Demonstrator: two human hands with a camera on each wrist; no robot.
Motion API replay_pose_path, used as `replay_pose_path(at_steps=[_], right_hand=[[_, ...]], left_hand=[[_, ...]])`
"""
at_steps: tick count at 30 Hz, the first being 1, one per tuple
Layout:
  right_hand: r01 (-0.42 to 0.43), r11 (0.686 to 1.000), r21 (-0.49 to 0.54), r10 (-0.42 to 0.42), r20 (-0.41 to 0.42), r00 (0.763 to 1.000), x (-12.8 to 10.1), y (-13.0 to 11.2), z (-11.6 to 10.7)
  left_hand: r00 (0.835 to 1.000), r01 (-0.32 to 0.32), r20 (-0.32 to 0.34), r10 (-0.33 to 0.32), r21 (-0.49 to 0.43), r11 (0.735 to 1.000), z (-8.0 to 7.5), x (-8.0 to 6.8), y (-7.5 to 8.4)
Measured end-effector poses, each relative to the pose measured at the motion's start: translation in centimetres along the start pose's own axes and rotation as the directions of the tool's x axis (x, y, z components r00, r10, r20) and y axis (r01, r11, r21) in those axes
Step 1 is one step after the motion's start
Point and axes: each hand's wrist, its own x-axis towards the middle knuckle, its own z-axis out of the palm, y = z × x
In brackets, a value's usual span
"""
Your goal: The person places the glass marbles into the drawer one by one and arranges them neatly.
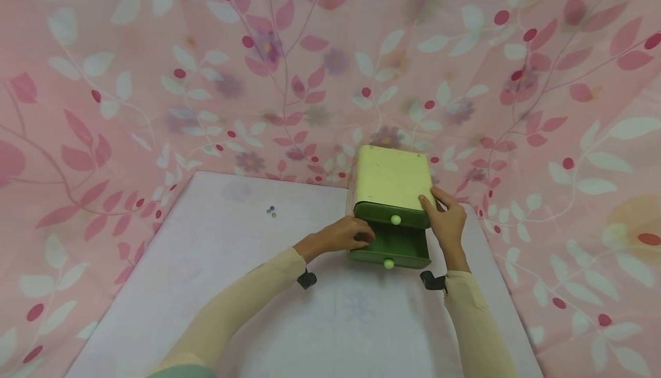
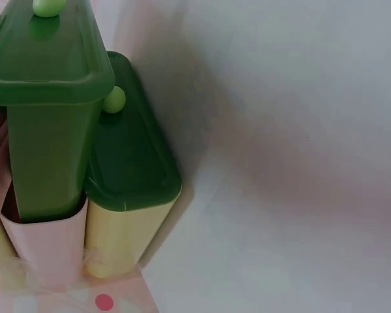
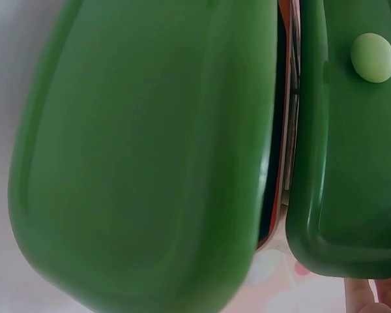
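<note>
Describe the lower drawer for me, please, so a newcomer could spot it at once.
On the pale table, at the back, stands a cabinet with a yellow-green top. Its lower drawer is green with a round light-green knob. Unlike the upper drawer, it is pulled out, showing its inside.

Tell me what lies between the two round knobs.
Mainly the open lower drawer, between upper knob and lower knob; the head view shows this.

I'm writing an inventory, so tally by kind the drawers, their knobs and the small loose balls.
Green drawers: 2
Light-green knobs: 2
Small loose balls: 3
Total: 7
</note>
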Motion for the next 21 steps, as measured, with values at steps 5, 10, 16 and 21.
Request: replay_pose_path(at_steps=[5, 10, 16, 21], right_hand=[[-0.001, 1.000, 0.022, 0.001, -0.005, 1.000, 0.7, 2.0, 0.0], [-0.005, 1.000, 0.022, 0.006, -0.020, 1.000, 1.1, 3.6, 0.1], [0.006, 0.999, 0.040, -0.005, -0.038, 0.999, 1.1, 3.7, 0.3], [0.001, 0.999, 0.039, 0.001, -0.040, 0.999, 1.0, 3.6, 0.2]], left_hand=[[0.999, -0.027, -0.024, 0.027, 0.013, 1.000, -0.2, -0.5, 0.2], [0.997, -0.033, -0.063, 0.034, 0.023, 0.999, -0.5, -1.4, 0.1], [0.989, -0.048, -0.140, 0.040, -0.053, 0.997, -0.5, -2.5, -0.6], [0.982, -0.071, -0.181, 0.049, -0.117, 0.991, -0.8, -3.1, -0.9]])
